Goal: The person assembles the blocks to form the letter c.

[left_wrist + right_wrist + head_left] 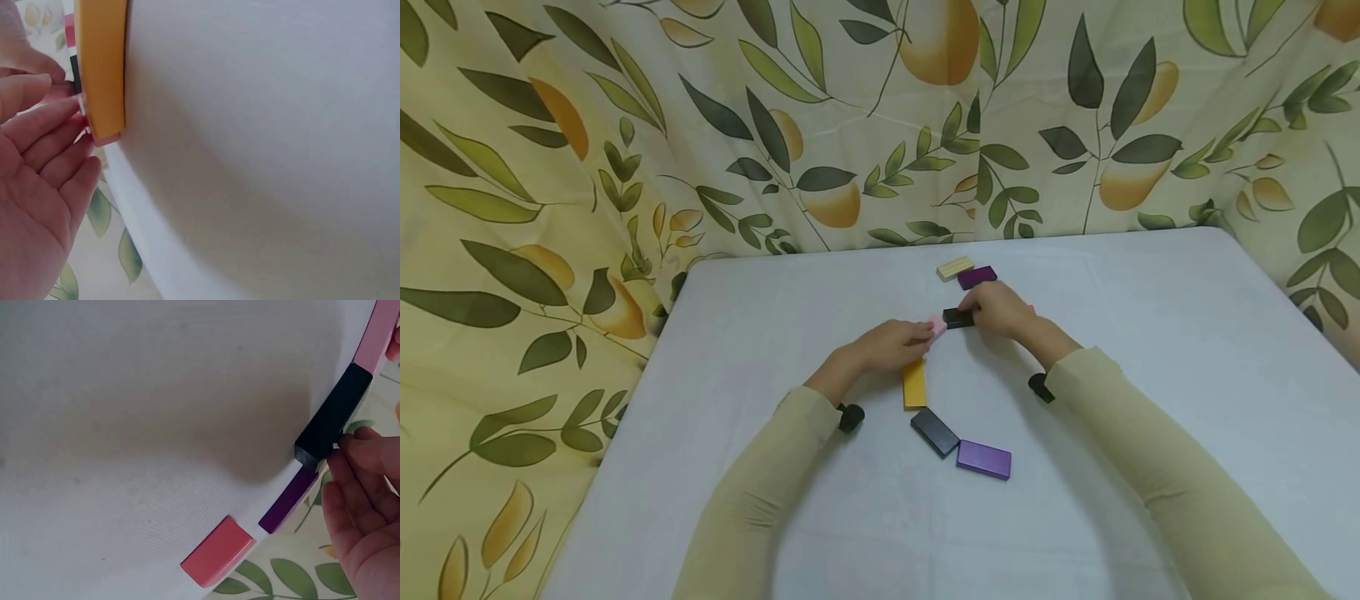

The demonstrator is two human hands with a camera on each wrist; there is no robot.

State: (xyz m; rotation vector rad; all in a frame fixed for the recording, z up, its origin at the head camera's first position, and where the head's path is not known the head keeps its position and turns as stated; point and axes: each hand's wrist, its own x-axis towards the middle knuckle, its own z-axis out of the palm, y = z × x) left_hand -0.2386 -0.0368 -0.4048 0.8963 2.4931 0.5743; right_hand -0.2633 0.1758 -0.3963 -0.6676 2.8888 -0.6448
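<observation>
Sleeves (pixel 745 508) nearest; black block (pixel 957 319), long axis left-right; hands (pixel 891 344) (pixel 997 311) apart, relaxed, left touching pink block (pixel 938 327), right black

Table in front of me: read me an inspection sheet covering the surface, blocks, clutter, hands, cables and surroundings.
Surface: white table.
Blocks: yellow block, grey block, purple block, pink block, black block, dark purple block, cream block, red block.
Clutter: nothing seen.
Left hand: fingers touch the pink block.
Right hand: fingers at the black block; grip unclear.
Cables: nothing seen.
Surroundings: curtain printed with leaves and fruit.
</observation>
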